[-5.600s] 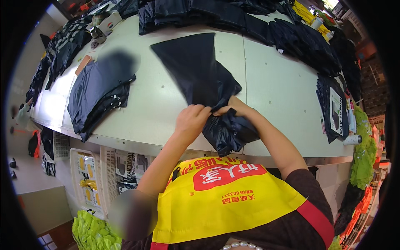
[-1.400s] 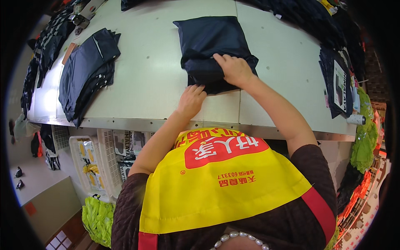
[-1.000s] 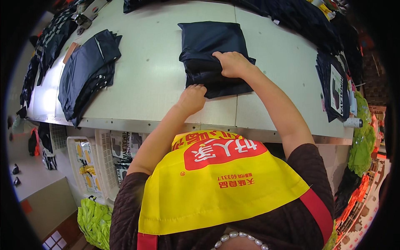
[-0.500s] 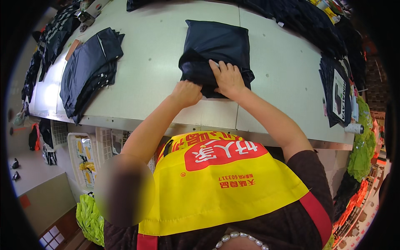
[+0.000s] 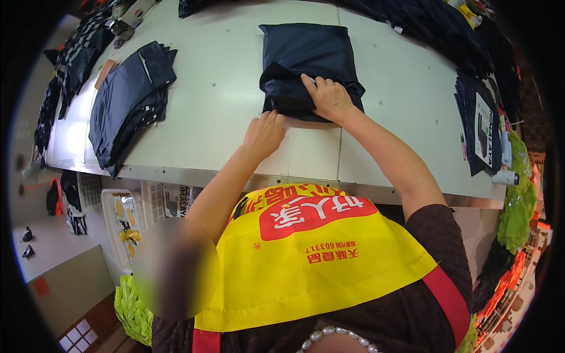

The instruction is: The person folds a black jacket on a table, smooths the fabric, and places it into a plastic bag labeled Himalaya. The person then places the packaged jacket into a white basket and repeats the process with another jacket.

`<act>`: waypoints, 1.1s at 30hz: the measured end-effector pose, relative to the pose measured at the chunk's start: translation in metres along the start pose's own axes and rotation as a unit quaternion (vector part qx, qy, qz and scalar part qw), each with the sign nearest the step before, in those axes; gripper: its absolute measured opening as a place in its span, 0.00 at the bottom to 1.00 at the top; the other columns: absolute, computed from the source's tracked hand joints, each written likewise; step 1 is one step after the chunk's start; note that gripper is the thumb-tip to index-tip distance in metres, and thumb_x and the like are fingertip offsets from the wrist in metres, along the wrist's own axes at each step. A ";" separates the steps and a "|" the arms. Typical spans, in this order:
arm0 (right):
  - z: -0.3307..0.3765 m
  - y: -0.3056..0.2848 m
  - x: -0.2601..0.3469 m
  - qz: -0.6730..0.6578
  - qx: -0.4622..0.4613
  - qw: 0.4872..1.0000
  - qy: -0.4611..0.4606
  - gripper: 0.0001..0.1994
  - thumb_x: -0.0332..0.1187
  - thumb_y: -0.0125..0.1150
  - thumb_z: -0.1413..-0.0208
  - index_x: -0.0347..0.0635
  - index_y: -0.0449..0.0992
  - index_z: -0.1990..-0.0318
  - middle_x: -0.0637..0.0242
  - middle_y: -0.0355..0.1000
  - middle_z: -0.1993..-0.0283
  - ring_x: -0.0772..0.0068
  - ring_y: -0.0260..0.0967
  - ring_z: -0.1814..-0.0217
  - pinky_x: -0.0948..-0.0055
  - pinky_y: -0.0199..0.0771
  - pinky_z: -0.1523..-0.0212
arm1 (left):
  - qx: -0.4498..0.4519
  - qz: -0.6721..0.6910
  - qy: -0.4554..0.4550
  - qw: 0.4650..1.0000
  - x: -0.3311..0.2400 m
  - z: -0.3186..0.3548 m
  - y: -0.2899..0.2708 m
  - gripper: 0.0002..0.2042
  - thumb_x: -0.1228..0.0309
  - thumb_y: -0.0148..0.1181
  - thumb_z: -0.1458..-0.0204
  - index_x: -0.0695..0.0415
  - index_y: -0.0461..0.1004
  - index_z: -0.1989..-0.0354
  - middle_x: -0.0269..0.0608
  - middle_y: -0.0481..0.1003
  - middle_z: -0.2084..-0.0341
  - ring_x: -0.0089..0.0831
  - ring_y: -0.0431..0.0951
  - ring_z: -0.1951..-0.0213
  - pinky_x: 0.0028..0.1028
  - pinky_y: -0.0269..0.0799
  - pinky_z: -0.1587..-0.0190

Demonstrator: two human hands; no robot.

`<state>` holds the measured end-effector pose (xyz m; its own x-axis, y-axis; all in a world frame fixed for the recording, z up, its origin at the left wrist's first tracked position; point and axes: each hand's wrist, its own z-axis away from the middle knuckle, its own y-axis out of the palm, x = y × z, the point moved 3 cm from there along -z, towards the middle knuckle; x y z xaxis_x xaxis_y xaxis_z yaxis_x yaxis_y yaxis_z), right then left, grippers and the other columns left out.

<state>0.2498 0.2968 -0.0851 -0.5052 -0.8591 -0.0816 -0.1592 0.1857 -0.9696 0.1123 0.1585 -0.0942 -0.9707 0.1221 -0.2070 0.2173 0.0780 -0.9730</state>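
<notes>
Nearest, a yellow apron (image 5: 318, 279) covers the person's front, reaching toward the metal-edged counter (image 5: 218, 117). Just past that edge, the left hand (image 5: 265, 134) has its fingers bent at the lower left corner of a dark folded piece (image 5: 309, 47); whether they pinch the material or merely press on it cannot be told. A little farther in, the right hand (image 5: 331, 100) rests over the bunched band on the piece's near part, fingers bent and touching it, though a closed grip cannot be made out either.

The piece lies on the counter in front of the person, its far part flat and squarish, its near part rumpled. Judging by its sheen and soft creases, it is probably light, limp and rather slippery, hardly fragile, and its layers could slide out of line. A wide hold suits it best: fingertips under both near corners, or a palm flat across the fold, rather than one pinch that would drag a single layer.

Beyond, well apart to the left, lies a fanned stack of dark pieces (image 5: 126, 103); to the right, another dark stack (image 5: 468, 115) sits near a white roll (image 5: 505, 177). Farthest off, a dark heap (image 5: 435, 35) lines the counter's far side.
</notes>
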 end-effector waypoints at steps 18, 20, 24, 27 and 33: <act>-0.026 -0.042 -0.025 -0.116 0.089 0.988 0.040 0.28 0.26 0.58 0.59 0.43 0.62 0.45 0.53 0.72 0.62 0.50 0.72 0.60 0.58 0.73 0.60 | 0.037 -0.003 -0.024 0.999 0.012 -0.036 -0.016 0.12 0.62 0.60 0.53 0.51 0.70 0.61 0.40 0.74 0.69 0.38 0.78 0.68 0.38 0.72 0.69; -0.003 -0.035 -0.013 -0.107 0.060 0.991 0.056 0.29 0.27 0.59 0.59 0.44 0.62 0.44 0.56 0.70 0.65 0.52 0.72 0.64 0.57 0.73 0.63 | 0.042 -0.022 -0.008 0.999 0.010 -0.038 -0.050 0.10 0.63 0.62 0.56 0.52 0.72 0.68 0.38 0.75 0.72 0.38 0.77 0.66 0.35 0.73 0.68; 0.016 -0.044 0.012 -0.029 0.038 0.998 -0.030 0.34 0.38 0.67 0.64 0.46 0.65 0.43 0.60 0.66 0.61 0.61 0.67 0.57 0.65 0.66 0.62 | 0.031 -0.017 0.052 0.998 0.011 -0.024 -0.047 0.09 0.64 0.64 0.58 0.54 0.73 0.72 0.40 0.75 0.74 0.38 0.76 0.66 0.35 0.73 0.67; -0.023 -0.103 0.027 -0.103 0.113 0.988 0.016 0.40 0.44 0.69 0.62 0.43 0.59 0.39 0.56 0.65 0.51 0.56 0.66 0.53 0.64 0.67 0.55 | -0.005 0.003 0.043 0.999 0.019 -0.014 -0.040 0.10 0.64 0.64 0.59 0.54 0.73 0.72 0.39 0.75 0.74 0.38 0.75 0.66 0.34 0.73 0.67; -0.053 -0.031 0.032 -0.395 0.103 0.907 -0.102 0.22 0.29 0.59 0.54 0.44 0.67 0.48 0.55 0.68 0.51 0.53 0.65 0.49 0.64 0.66 0.48 | 0.065 -0.028 0.071 0.995 0.021 -0.017 -0.045 0.12 0.58 0.63 0.57 0.54 0.73 0.75 0.40 0.75 0.76 0.39 0.75 0.69 0.35 0.72 0.69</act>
<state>0.1934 0.2887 -0.0455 -0.1324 -0.7596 0.6368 -0.2304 -0.6013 -0.7651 0.0837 0.1739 -0.0530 -0.9545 0.2608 -0.1448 0.1393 -0.0396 -0.9895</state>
